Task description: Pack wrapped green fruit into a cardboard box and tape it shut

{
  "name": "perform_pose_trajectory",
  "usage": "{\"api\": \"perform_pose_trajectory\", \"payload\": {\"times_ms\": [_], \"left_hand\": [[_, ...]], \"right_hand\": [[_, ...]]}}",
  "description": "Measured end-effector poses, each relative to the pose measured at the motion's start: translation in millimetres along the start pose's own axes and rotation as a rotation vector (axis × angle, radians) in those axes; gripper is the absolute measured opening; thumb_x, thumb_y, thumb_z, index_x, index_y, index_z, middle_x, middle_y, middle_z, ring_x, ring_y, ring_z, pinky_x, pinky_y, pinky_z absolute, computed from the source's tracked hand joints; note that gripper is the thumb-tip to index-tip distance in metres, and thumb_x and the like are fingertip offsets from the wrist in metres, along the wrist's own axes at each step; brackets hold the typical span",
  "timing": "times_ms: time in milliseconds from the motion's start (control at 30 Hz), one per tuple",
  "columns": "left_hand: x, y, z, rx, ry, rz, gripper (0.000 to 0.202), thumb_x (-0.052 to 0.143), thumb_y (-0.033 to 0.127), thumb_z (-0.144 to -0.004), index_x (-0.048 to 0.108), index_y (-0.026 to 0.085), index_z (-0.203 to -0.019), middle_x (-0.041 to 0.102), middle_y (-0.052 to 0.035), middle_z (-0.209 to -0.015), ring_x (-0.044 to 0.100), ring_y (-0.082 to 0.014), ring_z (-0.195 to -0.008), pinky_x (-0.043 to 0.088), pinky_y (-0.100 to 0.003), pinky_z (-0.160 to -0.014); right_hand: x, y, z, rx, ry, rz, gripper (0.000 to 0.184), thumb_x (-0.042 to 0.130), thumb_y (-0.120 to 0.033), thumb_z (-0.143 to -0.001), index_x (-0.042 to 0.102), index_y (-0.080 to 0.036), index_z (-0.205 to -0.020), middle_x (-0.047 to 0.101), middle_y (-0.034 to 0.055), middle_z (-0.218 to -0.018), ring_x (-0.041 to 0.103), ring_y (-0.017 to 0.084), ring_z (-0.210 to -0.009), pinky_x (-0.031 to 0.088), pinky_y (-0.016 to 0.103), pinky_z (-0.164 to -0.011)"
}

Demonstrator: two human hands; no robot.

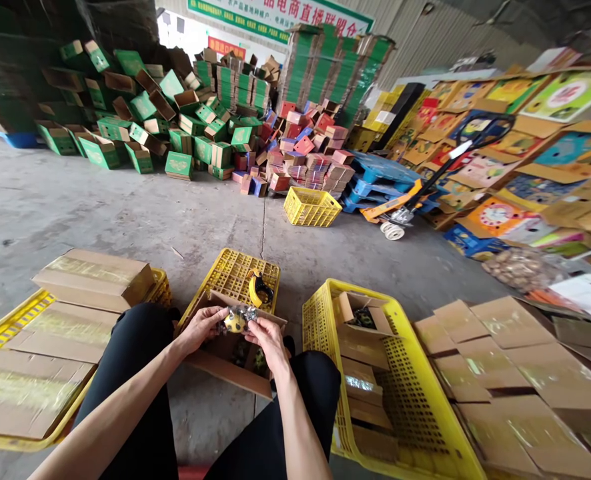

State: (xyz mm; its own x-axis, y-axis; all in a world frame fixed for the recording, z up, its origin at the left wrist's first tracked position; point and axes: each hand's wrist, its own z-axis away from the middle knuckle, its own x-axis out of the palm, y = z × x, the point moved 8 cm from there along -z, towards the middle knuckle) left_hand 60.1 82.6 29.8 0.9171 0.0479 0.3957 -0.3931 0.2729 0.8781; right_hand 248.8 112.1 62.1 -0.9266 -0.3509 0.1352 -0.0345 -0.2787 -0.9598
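Observation:
Both my hands hold a small yellow fruit in crinkly clear wrapping [237, 321] above an open cardboard box [225, 367]. My left hand [201, 328] grips its left side with curled fingers. My right hand [266, 337] pinches its right side. The box rests on an upturned yellow crate [225, 273] between my knees. A yellow tape dispenser [258, 289] lies on that crate just beyond the box.
A yellow crate [400, 373] with small cartons stands at my right, and taped cartons [515, 380] lie beyond it. Sealed cartons [95, 277] sit on a crate at my left. Piles of green and red boxes [175, 113], another yellow crate [311, 207] and a pallet jack [400, 213] stand across the concrete floor.

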Motion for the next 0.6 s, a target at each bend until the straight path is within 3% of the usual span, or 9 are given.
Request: {"api": "perform_pose_trajectory", "payload": {"times_ms": [133, 267, 333, 433, 533, 600], "left_hand": [[-5.6, -3, 3, -0.048, 0.049, -0.116, 0.069, 0.086, 0.065, -0.080, 0.073, 0.019, -0.130, 0.079, -0.0101, -0.111, 0.076, -0.0213, -0.086, 0.056, -0.026, -0.068], [8.3, -7, 7, -0.045, -0.153, -0.256, 0.080, 0.084, 0.056, -0.085, 0.059, 0.022, -0.153, 0.078, -0.0115, -0.124, 0.074, -0.0281, -0.111, 0.057, -0.032, -0.087], [6.2, -12, 5, -0.029, -0.185, -0.368, 0.081, 0.083, 0.053, -0.087, 0.057, 0.018, -0.155, 0.079, -0.0123, -0.121, 0.073, -0.0289, -0.111, 0.057, -0.034, -0.089], [-15.4, -23, -5, 0.002, -0.048, -0.685, 0.071, 0.076, 0.044, -0.090, 0.057, 0.015, -0.153, 0.078, -0.0129, -0.121, 0.073, -0.0300, -0.108, 0.057, -0.036, -0.089], [-29.6, -36, -11, 0.018, 0.030, -0.909, 0.067, 0.071, 0.022, -0.087, 0.057, 0.016, -0.152, 0.075, -0.0139, -0.131, 0.071, -0.0313, -0.120, 0.055, -0.040, -0.102], [-30.7, -48, -12, -0.002, 0.013, -0.958, 0.069, 0.067, 0.010, -0.082, 0.060, 0.019, -0.150, 0.074, -0.0130, -0.136, 0.067, -0.0316, -0.130, 0.051, -0.040, -0.110]], "right_hand": [[-7, 4, -4, -0.017, 0.050, 0.202, 0.064, 0.081, -0.077, -0.075, 0.083, -0.017, -0.099, 0.079, 0.0077, -0.082, 0.079, 0.026, -0.072, 0.066, 0.036, -0.068], [-12, 9, -7, -0.018, 0.093, 0.320, 0.056, 0.072, -0.069, -0.088, 0.081, -0.016, -0.105, 0.080, 0.0090, -0.086, 0.078, 0.025, -0.070, 0.066, 0.035, -0.064], [-13, 10, -8, 0.002, 0.092, 0.480, 0.050, 0.056, -0.057, -0.103, 0.076, -0.017, -0.124, 0.082, 0.0106, -0.100, 0.081, 0.025, -0.077, 0.068, 0.036, -0.070], [-14, 12, -8, 0.032, 0.058, 0.852, 0.047, 0.036, -0.035, -0.112, 0.068, -0.019, -0.142, 0.079, 0.0131, -0.127, 0.081, 0.025, -0.105, 0.066, 0.038, -0.092], [-12, 16, -5, 0.061, -0.018, 1.034, 0.044, 0.040, -0.020, -0.107, 0.073, -0.019, -0.136, 0.074, 0.0145, -0.140, 0.069, 0.027, -0.133, 0.051, 0.041, -0.117], [-5, 24, 0, 0.094, -0.125, 1.127, 0.045, 0.044, -0.014, -0.104, 0.076, -0.021, -0.134, 0.074, 0.0125, -0.141, 0.066, 0.027, -0.137, 0.046, 0.040, -0.121]]}}
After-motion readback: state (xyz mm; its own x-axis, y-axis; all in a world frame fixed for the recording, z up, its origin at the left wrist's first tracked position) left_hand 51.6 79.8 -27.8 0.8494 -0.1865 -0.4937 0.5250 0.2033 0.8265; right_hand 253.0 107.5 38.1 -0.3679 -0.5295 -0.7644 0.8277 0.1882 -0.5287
